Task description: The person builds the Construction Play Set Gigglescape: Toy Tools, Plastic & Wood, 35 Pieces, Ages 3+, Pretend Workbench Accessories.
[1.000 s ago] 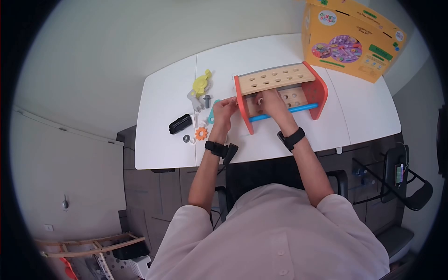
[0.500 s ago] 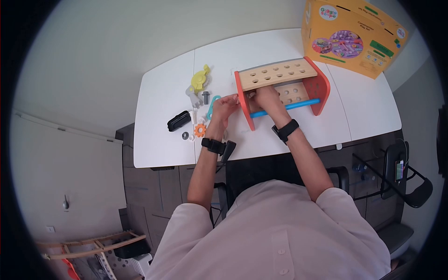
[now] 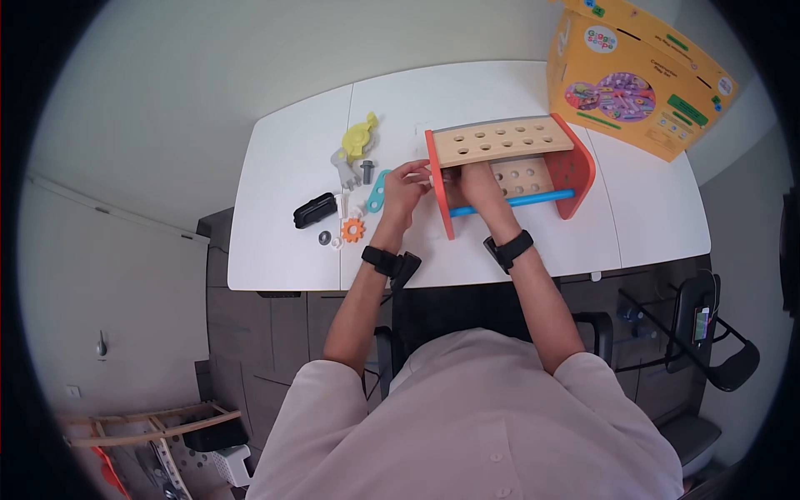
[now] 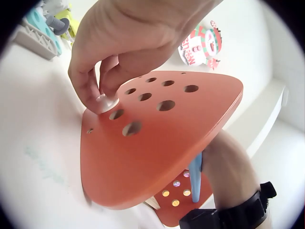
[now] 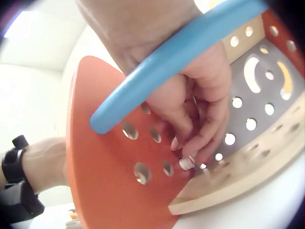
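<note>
A toy workbench has red side panels (image 4: 152, 148), a wooden top with holes (image 3: 500, 137) and a blue rod (image 5: 157, 71). Outside the left panel, my left hand (image 4: 124, 43) pinches a white plastic bolt (image 4: 107, 103) by its round head, against one of the holes. My right hand (image 5: 205, 95) reaches over the rod into the bench. Its thumb and fingers pinch a small white nut (image 5: 187, 163) close to the same panel's inner face, low down near the wooden board. In the head view the top board hides these right fingertips.
Left of the bench lie a teal strip (image 3: 378, 192), an orange gear (image 3: 353, 231), a grey bolt (image 3: 367, 172), a yellow toy piece (image 3: 358, 137) and a black case (image 3: 315, 211). A yellow box (image 3: 642, 92) stands at the back right of the white table (image 3: 533, 250).
The right hand has shifted left toward the red panel and further under the top board. The left hand stays at the panel's outer face. The head view has tilted slightly.
</note>
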